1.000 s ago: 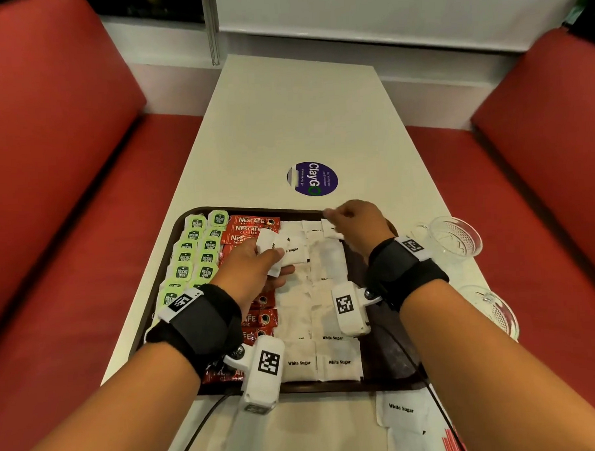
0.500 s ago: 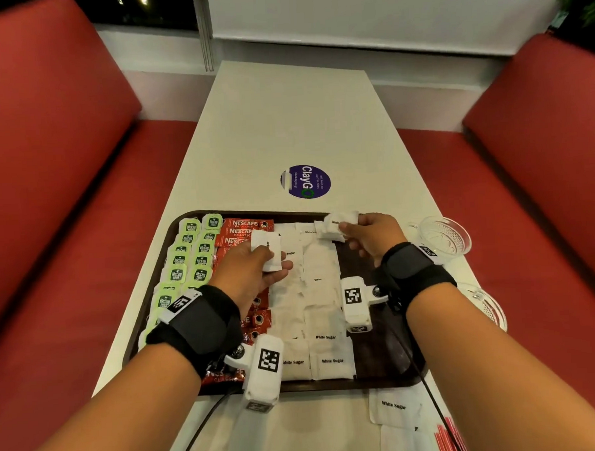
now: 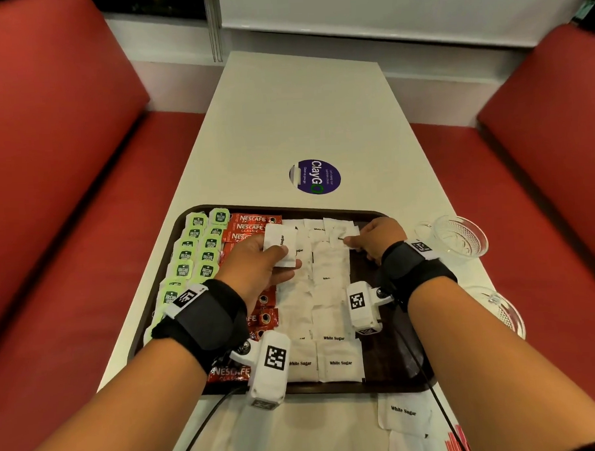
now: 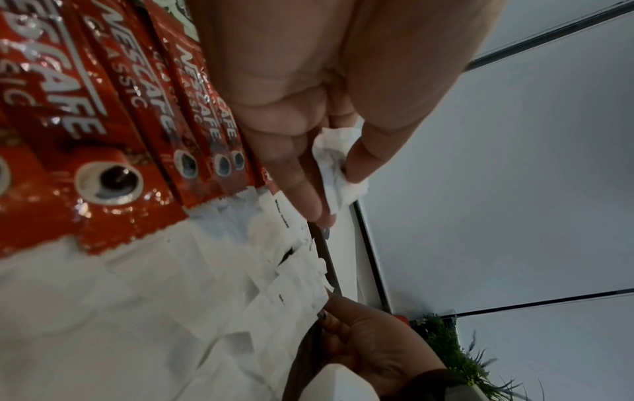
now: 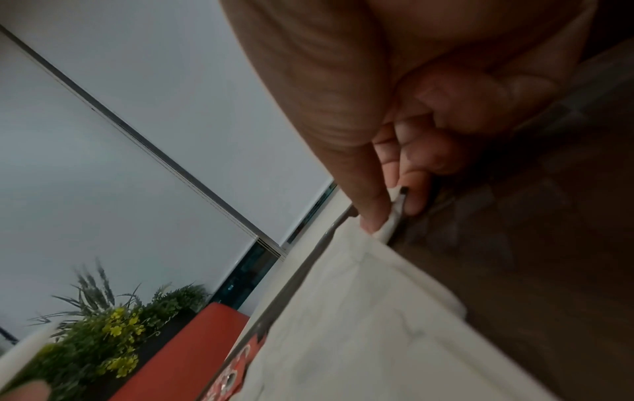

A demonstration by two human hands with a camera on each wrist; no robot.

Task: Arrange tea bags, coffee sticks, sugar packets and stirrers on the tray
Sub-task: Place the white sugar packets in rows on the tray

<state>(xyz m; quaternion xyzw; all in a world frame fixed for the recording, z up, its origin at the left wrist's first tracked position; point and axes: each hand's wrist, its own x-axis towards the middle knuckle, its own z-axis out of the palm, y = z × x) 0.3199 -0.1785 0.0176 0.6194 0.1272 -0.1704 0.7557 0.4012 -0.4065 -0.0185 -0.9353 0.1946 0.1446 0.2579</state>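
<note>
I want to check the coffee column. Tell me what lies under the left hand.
Under the left hand, red Nescafe coffee sticks show above and below it on the tray. The sticks directly beneath are covered. It holds a sugar packet.

A fast-food or café booth: red padded benches (image 3: 65, 167) at nine and three o'clock flank a white table (image 3: 301, 116) bearing a "ClayGo" sticker (image 3: 315, 176) at twelve.

I see light-green tea bags (image 3: 202, 253) at nine o'clock on the dark-brown tray (image 3: 390, 357), beside glossy red coffee sticks (image 3: 251, 224). White sugar packets (image 3: 329, 282) with black lettering fill its centre.
</note>
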